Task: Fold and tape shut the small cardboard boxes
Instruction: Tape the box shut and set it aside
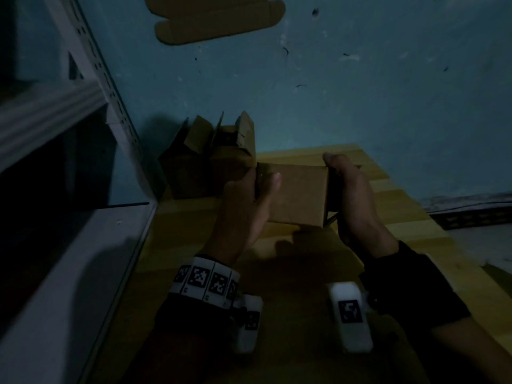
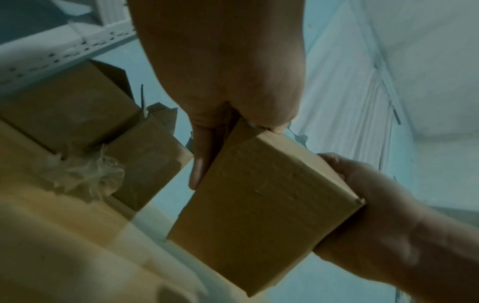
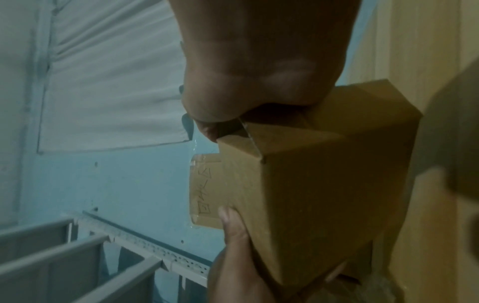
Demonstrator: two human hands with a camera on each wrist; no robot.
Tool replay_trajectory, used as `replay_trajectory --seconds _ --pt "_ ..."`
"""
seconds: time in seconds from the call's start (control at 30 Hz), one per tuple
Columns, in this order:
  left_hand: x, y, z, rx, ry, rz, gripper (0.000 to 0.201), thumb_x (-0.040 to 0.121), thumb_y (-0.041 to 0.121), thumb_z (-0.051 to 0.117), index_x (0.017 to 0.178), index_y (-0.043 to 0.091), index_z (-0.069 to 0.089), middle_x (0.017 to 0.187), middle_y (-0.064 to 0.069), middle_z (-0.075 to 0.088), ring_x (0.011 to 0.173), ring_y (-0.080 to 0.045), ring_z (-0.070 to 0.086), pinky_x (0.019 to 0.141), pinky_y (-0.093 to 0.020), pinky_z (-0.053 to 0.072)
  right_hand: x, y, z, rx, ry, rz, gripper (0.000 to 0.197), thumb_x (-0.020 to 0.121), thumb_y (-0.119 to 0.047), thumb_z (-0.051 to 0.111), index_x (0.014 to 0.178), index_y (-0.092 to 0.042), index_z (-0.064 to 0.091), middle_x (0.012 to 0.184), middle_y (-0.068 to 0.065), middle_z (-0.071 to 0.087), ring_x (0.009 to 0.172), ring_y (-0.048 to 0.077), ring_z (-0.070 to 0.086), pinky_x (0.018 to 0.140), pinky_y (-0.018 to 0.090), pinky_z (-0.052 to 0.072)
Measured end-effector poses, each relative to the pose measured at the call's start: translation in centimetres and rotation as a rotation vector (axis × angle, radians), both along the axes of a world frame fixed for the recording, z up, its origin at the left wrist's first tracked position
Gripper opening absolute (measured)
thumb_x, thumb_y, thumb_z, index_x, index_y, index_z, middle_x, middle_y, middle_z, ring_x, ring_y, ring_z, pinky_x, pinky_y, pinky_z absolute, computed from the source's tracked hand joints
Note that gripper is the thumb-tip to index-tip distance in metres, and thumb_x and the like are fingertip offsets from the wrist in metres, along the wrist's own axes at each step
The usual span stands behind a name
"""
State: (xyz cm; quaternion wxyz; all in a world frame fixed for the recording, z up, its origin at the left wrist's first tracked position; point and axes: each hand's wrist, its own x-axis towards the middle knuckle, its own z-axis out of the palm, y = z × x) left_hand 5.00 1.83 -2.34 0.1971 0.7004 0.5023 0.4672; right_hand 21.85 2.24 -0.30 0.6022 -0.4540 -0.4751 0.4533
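I hold a small brown cardboard box (image 1: 297, 196) in the air over the wooden table (image 1: 401, 212), one hand at each end. My left hand (image 1: 260, 187) grips its left end, thumb lying on the top face. My right hand (image 1: 342, 178) grips the right end, where the flaps (image 3: 241, 141) stand partly open. In the left wrist view the box (image 2: 261, 209) shows a plain side between the left hand (image 2: 207, 155) and the right hand (image 2: 383, 205). The right wrist view shows the right hand (image 3: 228, 123) pinching an end flap of the box (image 3: 324, 188).
Two other cardboard boxes (image 1: 210, 162) with raised flaps stand at the table's back left, against the blue wall. A crumpled clear scrap (image 2: 88, 174) lies beside them. A flat cardboard piece (image 1: 219, 19) is stuck on the wall. A white metal rack (image 1: 63, 167) runs along the left.
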Motion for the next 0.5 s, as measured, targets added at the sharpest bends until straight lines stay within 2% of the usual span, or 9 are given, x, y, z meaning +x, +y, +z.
replay_trajectory --seconds 0.07,0.13,0.2,0.27,0.33,0.4,0.5 --pt "-0.07 0.20 -0.08 0.015 0.025 0.021 0.030 0.102 0.040 0.040 0.088 0.018 0.055 0.066 0.005 0.052 0.056 -0.001 0.052 0.050 -0.012 0.038 0.08 0.11 0.00 0.011 0.012 -0.002 0.042 0.099 -0.042 0.054 0.059 -0.030 0.053 0.062 -0.011 0.055 0.062 0.011 0.059 0.060 0.030 0.044" --pt "-0.03 0.37 -0.18 0.040 0.048 0.036 0.032 0.103 0.039 0.035 0.088 0.016 0.053 0.065 0.006 0.048 0.052 -0.003 0.048 0.047 -0.014 0.033 0.14 0.15 0.04 0.004 0.035 0.003 0.047 0.100 -0.037 0.054 0.053 -0.030 0.053 0.059 -0.013 0.052 0.058 0.008 0.056 0.062 0.030 0.041" --pt "0.04 0.37 -0.15 0.052 0.047 0.047 0.033 0.105 0.033 0.032 0.087 0.015 0.053 0.063 0.002 0.046 0.048 -0.008 0.043 0.046 -0.016 0.030 0.20 0.11 0.09 0.002 0.052 0.008 0.045 0.100 -0.035 0.053 0.056 -0.029 0.051 0.059 -0.013 0.051 0.057 0.008 0.055 0.062 0.030 0.040" --pt "0.06 0.34 -0.14 0.046 0.026 0.032 0.031 0.107 0.026 0.031 0.088 0.014 0.053 0.061 0.003 0.044 0.047 -0.007 0.044 0.045 -0.016 0.032 0.31 0.12 0.03 0.005 0.042 0.008 0.039 0.100 -0.036 0.054 0.063 -0.026 0.049 0.062 -0.010 0.052 0.061 0.011 0.055 0.064 0.031 0.041" --pt "0.01 0.07 -0.01 0.061 0.014 0.006 0.036 0.107 0.028 0.030 0.087 0.013 0.055 0.060 0.004 0.044 0.047 -0.005 0.045 0.044 -0.017 0.032 0.35 0.13 0.04 -0.001 0.038 -0.003 0.037 0.100 -0.036 0.054 0.065 -0.025 0.048 0.061 -0.010 0.050 0.060 0.010 0.054 0.062 0.030 0.040" --pt "-0.19 -0.06 -0.02 0.091 -0.022 -0.030 0.039 0.105 0.035 0.029 0.077 0.018 0.051 0.057 0.005 0.042 0.046 -0.009 0.043 0.043 -0.018 0.029 0.42 0.20 -0.01 0.002 0.040 -0.009 0.038 0.099 -0.036 0.055 0.064 -0.025 0.048 0.059 -0.011 0.049 0.057 0.009 0.053 0.061 0.029 0.039" --pt "-0.54 -0.26 0.27 0.088 -0.138 -0.098 0.044 0.101 0.043 0.036 0.065 0.018 0.045 0.053 0.002 0.038 0.046 -0.016 0.034 0.046 -0.034 0.029 0.58 0.19 -0.03 -0.015 0.054 0.008 0.036 0.099 -0.040 0.054 0.067 -0.026 0.049 0.061 -0.010 0.053 0.060 0.011 0.056 0.063 0.030 0.040"
